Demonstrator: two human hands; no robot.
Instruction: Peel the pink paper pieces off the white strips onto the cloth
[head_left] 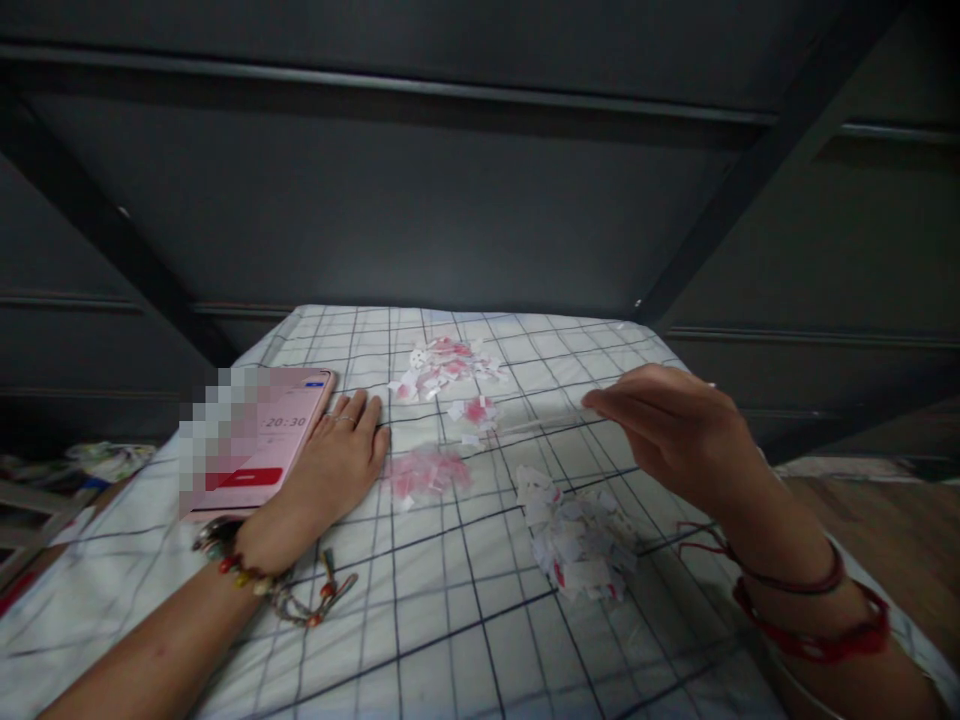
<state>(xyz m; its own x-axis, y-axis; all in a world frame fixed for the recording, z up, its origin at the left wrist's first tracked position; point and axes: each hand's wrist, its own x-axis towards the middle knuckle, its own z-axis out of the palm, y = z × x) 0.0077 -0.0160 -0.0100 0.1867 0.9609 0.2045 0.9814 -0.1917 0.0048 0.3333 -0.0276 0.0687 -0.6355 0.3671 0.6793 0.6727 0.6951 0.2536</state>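
Observation:
My left hand point(341, 455) lies flat on the cloth with its fingers stretched out, right beside a pink phone point(289, 400) that displays a timer. My right hand point(667, 425) is raised over the cloth at the right, its fingers pinched on a thin pale stick point(551, 424). The stick's far end points left, by a small cluster of pink and white paper scraps point(476, 408). Behind that cluster lies a larger heap of white and pink scraps point(450, 365). Pinker scraps point(429, 475) lie near my left fingertips, and a mostly white heap point(581, 545) sits nearer to me.
A white cloth with dark grid lines point(420, 640) covers the surface. Dark panels with metal bars point(420, 200) rise behind its far edge. Wooden-looking floor point(862, 520) shows at the right, and blurred household items point(90, 465) are low at the left.

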